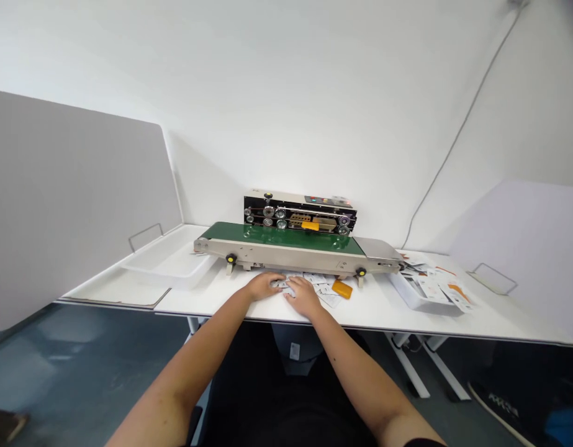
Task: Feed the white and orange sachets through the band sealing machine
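A loose heap of small flat white packets point(309, 282) lies spread on the white table, right at the foot of the green-belted machine, near its middle. The packets overlap one another at odd angles, showing bits of dark print too small to read. Both hands rest on the left part of the heap, covering some packets, while the rest fan out to the right.

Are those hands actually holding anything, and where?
Both the left hand and right hand rest on small sachets; whether either grips one cannot be told.
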{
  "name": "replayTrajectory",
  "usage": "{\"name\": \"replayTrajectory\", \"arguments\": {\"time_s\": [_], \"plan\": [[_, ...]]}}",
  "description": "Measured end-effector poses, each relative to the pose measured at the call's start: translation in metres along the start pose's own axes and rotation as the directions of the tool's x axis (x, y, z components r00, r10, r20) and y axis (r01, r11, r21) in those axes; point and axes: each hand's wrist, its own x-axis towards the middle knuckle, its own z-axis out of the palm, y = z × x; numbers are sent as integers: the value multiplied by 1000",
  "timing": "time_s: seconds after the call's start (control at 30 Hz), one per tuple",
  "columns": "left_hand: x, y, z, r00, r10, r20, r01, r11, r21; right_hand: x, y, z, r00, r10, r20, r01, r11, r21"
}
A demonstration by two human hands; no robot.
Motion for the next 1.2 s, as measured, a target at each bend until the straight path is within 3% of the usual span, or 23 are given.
{"name": "replayTrajectory", "arguments": {"time_s": [0.13, 0.43, 0.6, 0.73, 0.93, 1.07, 1.2], "plan": [[-6, -2, -3, 995, 78, -62, -74, 996, 57, 1, 2, -2, 999, 36, -23, -36, 999, 14], [-12, 10, -15, 980, -19, -197, 42, 993, 111, 0, 1, -4, 997, 43, -61, -43, 999, 11], [-11, 24, -20, 967, 29, -252, -19, 999, 42, -3, -7, -15, 974, 1, -225, 11, 998, 56], [-10, 29, -13, 980, -44, -193, 16, 990, -143, 0, -10, -20, 964, 45, -263, -6, 989, 147], [-7, 30, 1, 994, -97, 50, 109, 908, -404, 3, 0, -16, 960, 153, -234, -60, 931, 361], [-6, 29, -3, 993, -111, 49, 121, 930, -346, -1, 0, -17, 946, 211, -245, -80, 887, 455], [-6, 27, -4, 988, -145, 45, 149, 867, -475, -2, -2, -17, 949, 244, -201, -98, 832, 545]]}}
